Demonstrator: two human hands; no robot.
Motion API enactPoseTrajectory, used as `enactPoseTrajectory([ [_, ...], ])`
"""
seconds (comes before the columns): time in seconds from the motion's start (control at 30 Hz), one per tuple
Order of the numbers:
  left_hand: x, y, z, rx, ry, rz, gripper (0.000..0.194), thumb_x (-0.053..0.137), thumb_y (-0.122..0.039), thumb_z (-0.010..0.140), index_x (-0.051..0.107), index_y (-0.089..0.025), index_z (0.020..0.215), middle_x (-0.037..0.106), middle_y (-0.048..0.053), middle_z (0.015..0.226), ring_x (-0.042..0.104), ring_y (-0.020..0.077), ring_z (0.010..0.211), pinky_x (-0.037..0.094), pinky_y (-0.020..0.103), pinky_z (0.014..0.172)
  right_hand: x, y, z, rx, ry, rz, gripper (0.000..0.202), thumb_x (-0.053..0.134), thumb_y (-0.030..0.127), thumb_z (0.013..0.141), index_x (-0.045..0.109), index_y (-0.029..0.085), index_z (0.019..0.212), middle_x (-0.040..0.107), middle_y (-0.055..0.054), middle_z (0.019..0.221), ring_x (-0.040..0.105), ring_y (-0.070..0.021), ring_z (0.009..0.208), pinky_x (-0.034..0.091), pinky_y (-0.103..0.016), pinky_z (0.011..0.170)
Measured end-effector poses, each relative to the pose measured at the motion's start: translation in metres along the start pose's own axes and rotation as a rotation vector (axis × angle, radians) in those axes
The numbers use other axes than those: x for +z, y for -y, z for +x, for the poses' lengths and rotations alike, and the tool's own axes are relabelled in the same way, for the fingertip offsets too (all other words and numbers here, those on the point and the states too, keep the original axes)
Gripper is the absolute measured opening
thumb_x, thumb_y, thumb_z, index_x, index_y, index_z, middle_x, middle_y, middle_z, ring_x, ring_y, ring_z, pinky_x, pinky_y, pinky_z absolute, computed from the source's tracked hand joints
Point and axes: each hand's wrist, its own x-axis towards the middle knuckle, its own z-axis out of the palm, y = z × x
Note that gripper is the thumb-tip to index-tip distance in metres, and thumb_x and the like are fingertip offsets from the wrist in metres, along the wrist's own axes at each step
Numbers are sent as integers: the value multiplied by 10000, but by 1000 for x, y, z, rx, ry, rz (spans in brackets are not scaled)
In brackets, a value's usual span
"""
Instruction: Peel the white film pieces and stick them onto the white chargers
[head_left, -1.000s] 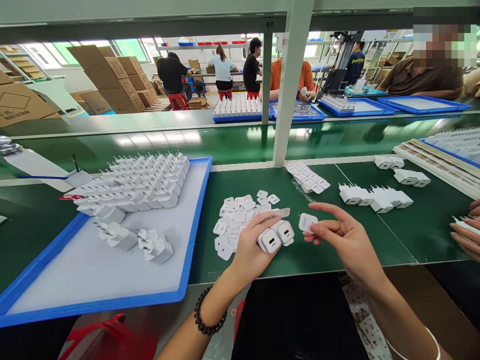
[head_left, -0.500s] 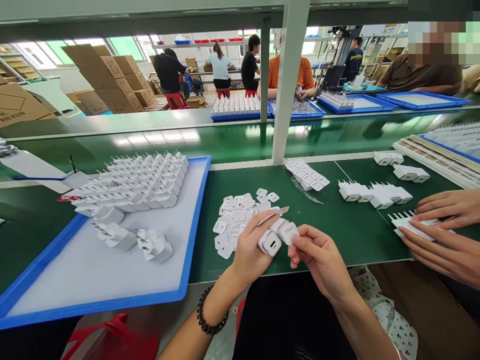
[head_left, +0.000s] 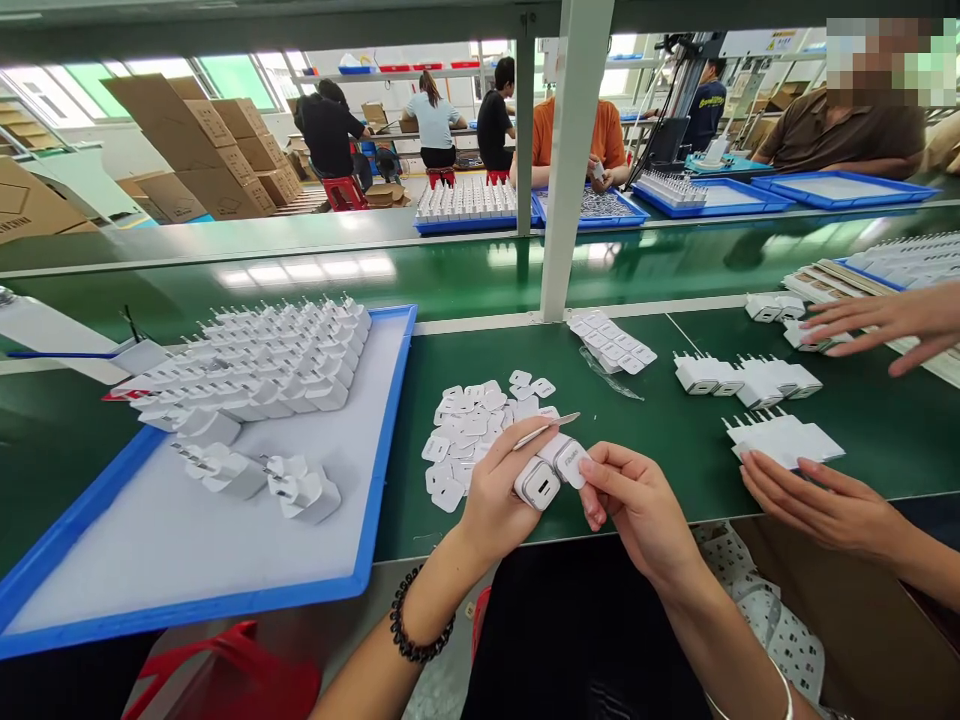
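Observation:
My left hand point(head_left: 487, 500) is closed around two white plug chargers point(head_left: 537, 486) held side by side, the nearer one showing its port face. A thin flat piece point(head_left: 559, 422) sticks out above its fingers; I cannot make out what it is. My right hand point(head_left: 641, 505) pinches the edge of a small white face plate point(head_left: 572, 464) with faint print, which lies against the end of the farther charger. Just behind my left hand spreads a pile of loose white face plates point(head_left: 465, 430) with small cut-outs.
A blue-rimmed tray point(head_left: 373, 500) with rows of chargers stands at left. Beyond the pile lies a sheet of plates point(head_left: 611, 342). At right, a co-worker's hand point(head_left: 832, 505) touches grouped chargers point(head_left: 784, 440); another hand point(head_left: 892, 325) reaches above others. A post point(head_left: 564, 180) rises behind the bench.
The face plate now sits flatter against the farther charger, its print showing. At right, the co-worker's chargers have moved leftward and one of the co-worker's hands has lifted away toward the back.

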Motion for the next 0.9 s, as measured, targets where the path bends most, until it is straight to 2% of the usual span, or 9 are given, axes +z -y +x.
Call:
enactPoseTrajectory([
  [0.17,0,1,1,47,9,7,439,548,-62,855,567,-197,1273,607,123,1248,626,226,1115,553,372,947,-1,2,1,38,-17,3,316,737,311,778,542,166,577,529,38,454,411,-61,405,360,-173,413],
  [0.37,1,2,0,58,19,11,457,558,-30,832,567,-183,1262,600,129,1247,620,223,1121,553,361,948,1,-1,3,13,-52,1,340,735,324,768,526,166,551,516,40,432,391,-56,375,332,-172,384],
  [0.8,1,2,-2,10,6,25,508,548,25,780,567,-148,1258,591,147,1243,612,214,1134,539,330,969,9,-6,11,-62,-119,-77,359,714,348,797,514,170,557,494,52,425,373,-51,369,318,-175,385],
  [0.9,2,2,-2,-1,2,31,504,562,14,776,569,-153,1251,595,142,1238,616,218,1129,541,339,967,7,-6,13,-55,-126,-114,368,713,365,797,496,177,567,452,68,413,320,-46,360,255,-183,370],
])
